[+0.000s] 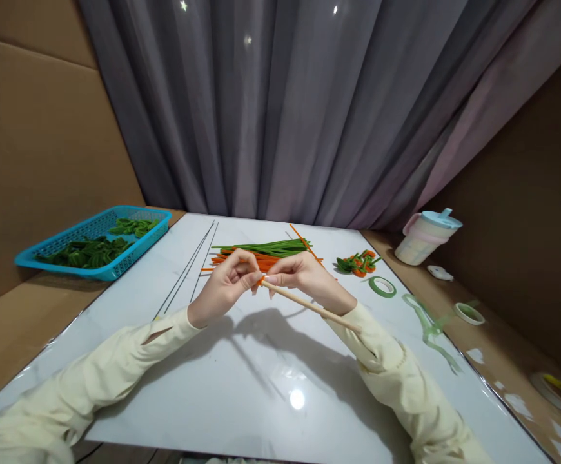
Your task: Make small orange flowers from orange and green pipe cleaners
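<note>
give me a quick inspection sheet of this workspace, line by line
surface: glossy white board on a brown table, a lamp glare near the front edge
job's things: wooden stick held in both hands, something orange at its tip; pile of green and orange strips just behind the hands
clutter: blue basket of green pieces at left; small orange and green pieces; green tape roll; thin dark wires; lidded cup; second tape roll
grippers: left hand pinches at the stick's tip; right hand grips the stick
cables: nothing seen
surroundings: grey curtain behind, brown cardboard panels on both sides
</note>
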`<action>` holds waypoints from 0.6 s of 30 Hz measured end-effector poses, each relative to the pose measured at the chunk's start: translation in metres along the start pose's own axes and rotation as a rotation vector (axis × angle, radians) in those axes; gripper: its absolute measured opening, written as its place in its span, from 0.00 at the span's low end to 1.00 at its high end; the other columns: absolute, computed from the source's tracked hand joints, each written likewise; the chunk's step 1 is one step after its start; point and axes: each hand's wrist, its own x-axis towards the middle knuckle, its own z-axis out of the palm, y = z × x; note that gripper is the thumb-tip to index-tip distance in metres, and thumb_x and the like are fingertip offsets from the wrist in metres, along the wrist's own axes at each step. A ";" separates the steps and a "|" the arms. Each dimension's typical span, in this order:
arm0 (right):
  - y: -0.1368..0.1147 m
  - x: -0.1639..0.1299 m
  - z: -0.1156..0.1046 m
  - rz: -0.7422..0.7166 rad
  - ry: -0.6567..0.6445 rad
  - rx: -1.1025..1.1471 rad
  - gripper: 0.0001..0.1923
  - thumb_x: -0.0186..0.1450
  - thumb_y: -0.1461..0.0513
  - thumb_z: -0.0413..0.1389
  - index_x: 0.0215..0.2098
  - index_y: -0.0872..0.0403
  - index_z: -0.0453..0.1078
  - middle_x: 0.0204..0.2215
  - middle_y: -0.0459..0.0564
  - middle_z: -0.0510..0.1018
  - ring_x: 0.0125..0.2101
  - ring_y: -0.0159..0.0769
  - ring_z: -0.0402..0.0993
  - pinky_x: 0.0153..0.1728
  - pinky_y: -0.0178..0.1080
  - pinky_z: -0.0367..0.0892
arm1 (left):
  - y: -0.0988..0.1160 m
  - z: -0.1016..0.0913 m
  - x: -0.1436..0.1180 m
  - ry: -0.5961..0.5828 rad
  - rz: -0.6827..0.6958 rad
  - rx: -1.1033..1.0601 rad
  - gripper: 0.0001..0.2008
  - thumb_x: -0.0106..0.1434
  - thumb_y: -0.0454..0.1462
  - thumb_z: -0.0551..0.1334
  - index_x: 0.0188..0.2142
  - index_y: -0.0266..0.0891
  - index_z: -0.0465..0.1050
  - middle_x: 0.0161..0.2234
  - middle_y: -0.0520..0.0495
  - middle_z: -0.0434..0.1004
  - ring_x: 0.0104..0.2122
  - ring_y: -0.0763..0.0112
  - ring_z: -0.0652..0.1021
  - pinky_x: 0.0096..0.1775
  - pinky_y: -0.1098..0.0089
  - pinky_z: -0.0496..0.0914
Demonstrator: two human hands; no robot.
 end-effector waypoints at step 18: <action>0.021 0.002 0.021 0.243 -0.433 0.558 0.16 0.45 0.56 0.66 0.23 0.61 0.71 0.13 0.43 0.69 0.11 0.19 0.49 0.14 0.30 0.41 | 0.001 -0.002 -0.014 -0.148 0.909 0.498 0.08 0.64 0.27 0.53 0.38 0.40 0.65 0.26 0.47 0.74 0.25 0.72 0.72 0.29 0.70 0.72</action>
